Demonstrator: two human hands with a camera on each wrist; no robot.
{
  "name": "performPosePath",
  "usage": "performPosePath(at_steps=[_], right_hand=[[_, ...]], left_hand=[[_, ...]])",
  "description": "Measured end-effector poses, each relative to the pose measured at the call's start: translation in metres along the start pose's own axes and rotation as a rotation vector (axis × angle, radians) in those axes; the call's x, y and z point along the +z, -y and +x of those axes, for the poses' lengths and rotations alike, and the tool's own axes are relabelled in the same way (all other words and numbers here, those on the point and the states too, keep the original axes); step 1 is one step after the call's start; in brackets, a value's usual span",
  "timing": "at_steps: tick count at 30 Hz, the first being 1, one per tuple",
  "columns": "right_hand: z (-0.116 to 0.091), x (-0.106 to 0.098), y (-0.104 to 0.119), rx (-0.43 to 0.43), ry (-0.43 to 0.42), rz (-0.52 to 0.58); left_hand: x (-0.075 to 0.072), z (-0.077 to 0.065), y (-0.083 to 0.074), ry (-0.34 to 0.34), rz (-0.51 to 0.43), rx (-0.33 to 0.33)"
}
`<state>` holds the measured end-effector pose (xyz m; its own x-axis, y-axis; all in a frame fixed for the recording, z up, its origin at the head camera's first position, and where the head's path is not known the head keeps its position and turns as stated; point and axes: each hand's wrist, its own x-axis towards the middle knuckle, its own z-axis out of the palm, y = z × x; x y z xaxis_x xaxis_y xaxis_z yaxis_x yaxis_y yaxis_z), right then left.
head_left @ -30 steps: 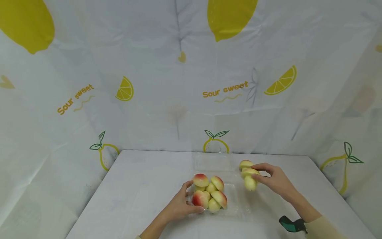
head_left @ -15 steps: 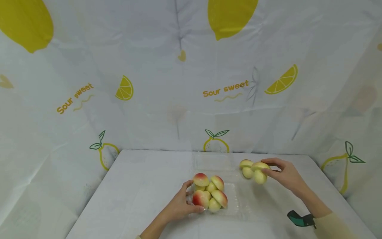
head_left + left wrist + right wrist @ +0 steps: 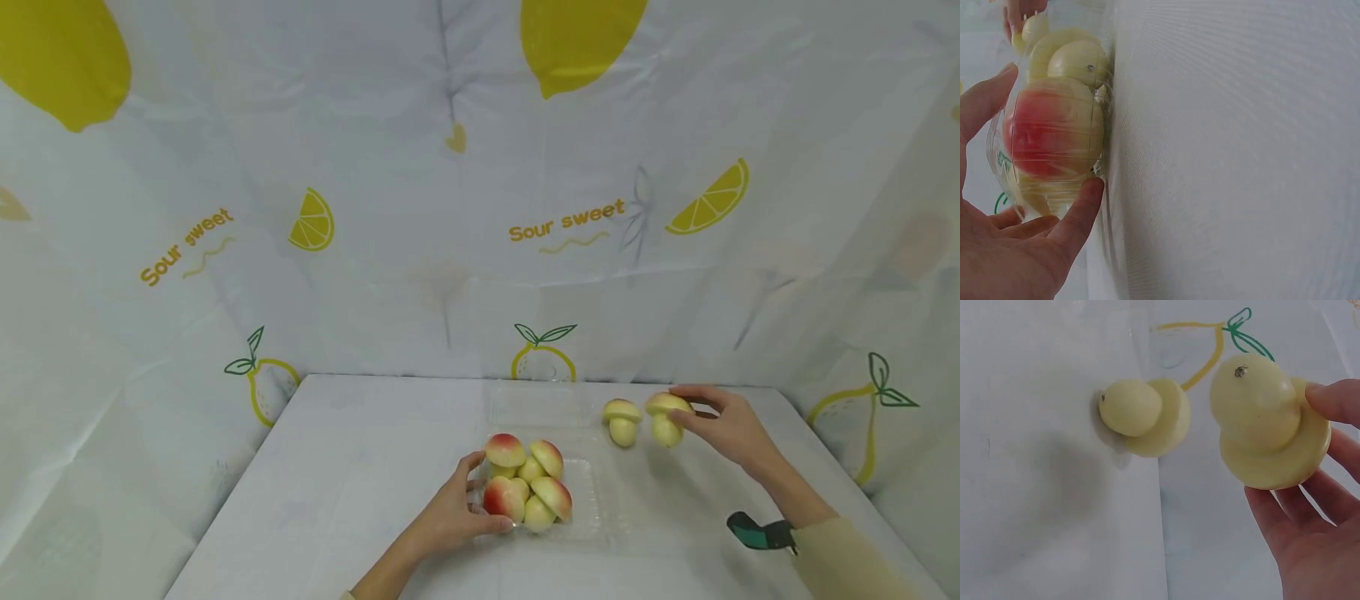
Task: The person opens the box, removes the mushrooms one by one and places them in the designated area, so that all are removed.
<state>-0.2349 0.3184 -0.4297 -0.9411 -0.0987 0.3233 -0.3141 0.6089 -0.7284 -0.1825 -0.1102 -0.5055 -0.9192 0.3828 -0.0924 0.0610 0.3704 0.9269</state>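
Four mushrooms (image 3: 531, 470) in faint-edged clear box (image 3: 582, 500); your left hand (image 3: 453, 512) grips box, right hand (image 3: 723, 427) pinches another mushroom (image 3: 1266, 431), dark stem spot (image 3: 1241, 371) showing only from right wrist.

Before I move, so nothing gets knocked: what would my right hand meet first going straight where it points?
Your right hand and its held mushroom would probably meet the loose mushroom, though height is unclear.

Four red-capped yellow mushrooms (image 3: 532, 470) clustered in the left of a clear, open box (image 3: 583, 497); a pale mushroom (image 3: 622, 427) lay rightward, a second pale mushroom (image 3: 666, 417) raised beside it.
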Motion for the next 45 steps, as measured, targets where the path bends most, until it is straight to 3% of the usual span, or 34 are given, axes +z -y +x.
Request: performPosePath(at_steps=[18, 26, 40, 45], right_hand=[[0.021, 0.012, -0.042, 0.110, -0.005, -0.075], [0.023, 0.023, -0.063, 0.175, 0.018, -0.041], [0.020, 0.037, -0.073, 0.229, 0.057, -0.052], [0.019, 0.037, -0.076, 0.212, 0.064, -0.067]], left_hand=[[-0.002, 0.000, -0.002, 0.001, -0.006, 0.008], [-0.001, 0.000, -0.003, 0.003, -0.003, 0.009], [0.000, -0.001, -0.003, -0.003, 0.013, 0.001], [0.001, -0.001, -0.001, -0.004, 0.009, 0.001]])
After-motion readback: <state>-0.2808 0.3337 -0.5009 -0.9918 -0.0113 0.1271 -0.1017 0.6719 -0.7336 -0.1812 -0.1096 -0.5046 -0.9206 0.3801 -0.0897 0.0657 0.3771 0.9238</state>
